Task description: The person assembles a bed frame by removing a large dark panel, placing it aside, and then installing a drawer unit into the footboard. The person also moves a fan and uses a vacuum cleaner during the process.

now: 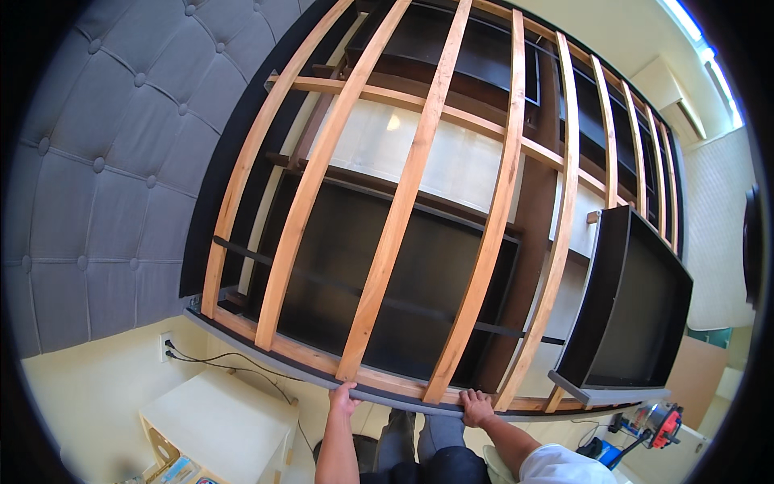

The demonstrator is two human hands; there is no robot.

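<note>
A bed frame with wooden slats (405, 181) and a grey padded side rail (387, 398) spreads out before me. My left hand (344, 397) is closed over this near rail, close to the foot of a slat. Farther right along the same rail, my right hand (477, 406) grips it with its fingers curled over the top edge. Under the slats lies a large dark drawer (347, 242). Another dark drawer (633, 298) with a grey front rests tilted on the slats to the right.
A grey tufted headboard (121, 161) rises at the left. Near the lower left stand a white cabinet (222, 415) and a wall outlet (166, 347) with black cords. At the lower right is a red and silver vacuum-like machine (657, 421). A mattress (713, 226) leans farther right.
</note>
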